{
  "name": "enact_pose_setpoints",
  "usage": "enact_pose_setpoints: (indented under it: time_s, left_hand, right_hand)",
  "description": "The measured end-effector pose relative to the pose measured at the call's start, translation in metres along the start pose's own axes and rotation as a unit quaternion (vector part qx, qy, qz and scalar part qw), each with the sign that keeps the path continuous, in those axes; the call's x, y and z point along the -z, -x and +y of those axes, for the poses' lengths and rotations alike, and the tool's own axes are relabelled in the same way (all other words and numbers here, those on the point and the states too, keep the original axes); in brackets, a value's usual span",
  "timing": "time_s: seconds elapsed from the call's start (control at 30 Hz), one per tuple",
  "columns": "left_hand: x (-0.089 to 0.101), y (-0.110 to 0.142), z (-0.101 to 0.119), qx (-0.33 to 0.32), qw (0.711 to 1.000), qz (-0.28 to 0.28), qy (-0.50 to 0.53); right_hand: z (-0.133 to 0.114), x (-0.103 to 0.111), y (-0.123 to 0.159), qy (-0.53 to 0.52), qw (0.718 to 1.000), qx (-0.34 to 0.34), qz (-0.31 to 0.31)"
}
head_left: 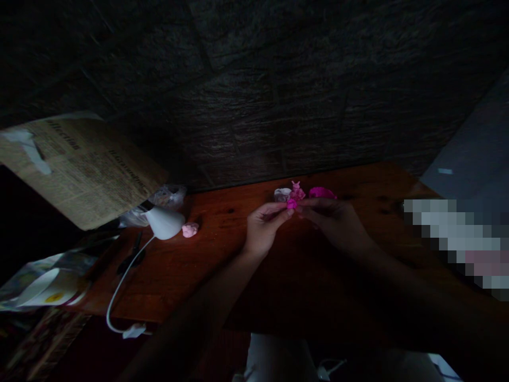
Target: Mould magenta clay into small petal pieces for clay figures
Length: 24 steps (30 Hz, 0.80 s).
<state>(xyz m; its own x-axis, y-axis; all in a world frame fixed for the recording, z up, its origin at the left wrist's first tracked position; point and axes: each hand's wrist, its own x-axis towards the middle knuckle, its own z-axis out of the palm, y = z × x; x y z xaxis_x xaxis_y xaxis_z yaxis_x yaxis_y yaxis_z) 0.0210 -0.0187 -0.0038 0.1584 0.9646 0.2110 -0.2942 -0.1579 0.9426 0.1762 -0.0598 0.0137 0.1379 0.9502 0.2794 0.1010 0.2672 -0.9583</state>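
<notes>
Between my two hands, over the wooden table, is a small bright pink lump (292,203) that looks like modelling clay. My left hand (264,225) pinches it from the left with thumb and forefinger. From the right, my right hand (336,220) pinches the same lump with its fingertips. Just behind it stands a lighter pink shaped figure (297,192) with small points on top. A whitish-grey lump (281,194) sits to its left, and a larger magenta piece (323,192) lies behind my right hand, partly covered by it.
On the wooden table (222,212), a pale pink lump (190,229) rests beside a white lamp base (165,222) under a newsprint-patterned shade (87,164). Its white cord (115,286) hangs over the front edge. A white cup (51,286) lies at left. A dark stone-patterned wall (254,95) rises behind.
</notes>
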Motion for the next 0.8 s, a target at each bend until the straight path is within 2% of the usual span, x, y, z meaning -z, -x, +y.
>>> enact_pose_setpoints:
  time_s: [0.47, 0.8]
  left_hand:
    - [0.0001, 0.0006, 0.0001, 0.016, 0.999, -0.03, 0.034]
    - [0.001, -0.0011, -0.0015, 0.003, 0.998, -0.045, 0.037]
  right_hand:
    - [0.0016, 0.0009, -0.0003, -0.007, 1.0, -0.024, 0.013]
    - [0.0019, 0.0018, -0.0004, 0.015, 0.999, -0.027, -0.013]
